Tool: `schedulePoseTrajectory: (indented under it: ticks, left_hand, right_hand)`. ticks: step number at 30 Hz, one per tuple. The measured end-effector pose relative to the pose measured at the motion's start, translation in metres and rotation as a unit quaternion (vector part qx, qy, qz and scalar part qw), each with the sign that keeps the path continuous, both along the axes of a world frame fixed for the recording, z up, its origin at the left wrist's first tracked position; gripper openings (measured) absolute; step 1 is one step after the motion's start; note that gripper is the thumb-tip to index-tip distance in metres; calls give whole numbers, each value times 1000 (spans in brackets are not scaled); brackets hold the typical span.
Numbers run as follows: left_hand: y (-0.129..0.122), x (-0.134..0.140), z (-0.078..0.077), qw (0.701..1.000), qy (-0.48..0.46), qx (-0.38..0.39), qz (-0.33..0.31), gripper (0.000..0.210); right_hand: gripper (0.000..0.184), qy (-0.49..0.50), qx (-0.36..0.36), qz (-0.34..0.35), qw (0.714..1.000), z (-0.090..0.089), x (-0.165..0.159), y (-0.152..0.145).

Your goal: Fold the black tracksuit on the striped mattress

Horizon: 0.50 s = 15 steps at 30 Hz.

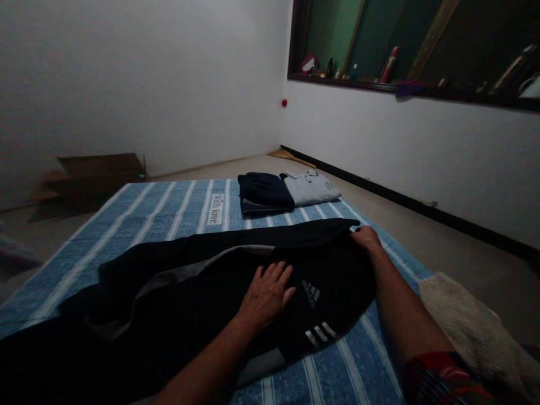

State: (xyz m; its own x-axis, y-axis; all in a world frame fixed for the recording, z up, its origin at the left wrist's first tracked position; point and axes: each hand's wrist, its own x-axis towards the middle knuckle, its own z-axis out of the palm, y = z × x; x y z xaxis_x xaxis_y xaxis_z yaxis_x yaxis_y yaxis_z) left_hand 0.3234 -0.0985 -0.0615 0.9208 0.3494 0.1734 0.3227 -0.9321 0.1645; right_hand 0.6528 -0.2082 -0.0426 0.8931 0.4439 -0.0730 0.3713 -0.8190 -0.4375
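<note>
Long black track pants (202, 298), with grey trim, a white adidas logo and three white stripes, lie spread across a blue-and-white striped cloth (113, 230). My left hand (266, 293) rests flat on the black fabric beside the logo, its fingers stretched out. At the far right corner of the pants, my right hand (368, 239) pinches the fabric's edge; part of its grip is hidden. The near left part of the pants runs out of view.
Beyond the pants lie a folded dark garment (265, 194) and a folded grey shirt (312, 188). A cardboard box (101, 177) stands on the floor at left. A beige fuzzy cloth (468, 326) is at right. Bottles and a round mirror (308, 64) line the window sill.
</note>
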Motion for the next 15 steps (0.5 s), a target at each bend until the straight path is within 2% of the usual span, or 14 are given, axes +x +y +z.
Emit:
schedulePoseTrajectory:
  ticks: [3, 5, 8, 12, 15]
  left_hand:
    - [1, 3, 1, 1000, 24, -14, -1, 46]
    - [1, 4, 3, 999, 33, -24, -1, 48]
    - [2, 5, 4, 999, 41, -36, -3, 51]
    - [3, 5, 7, 998, 50, -39, -8, 52]
    - [2, 6, 7, 998, 53, -34, -4, 52]
  right_hand:
    - [32, 49, 26, 14, 998, -4, 7, 0]
    - [29, 48, 41, 27, 998, -7, 6, -1]
    - [22, -9, 55, 26, 998, -8, 0, -5]
    - [29, -116, 65, -15, 991, -8, -10, -16]
    - [29, -137, 51, -30, 989, -12, -14, -21]
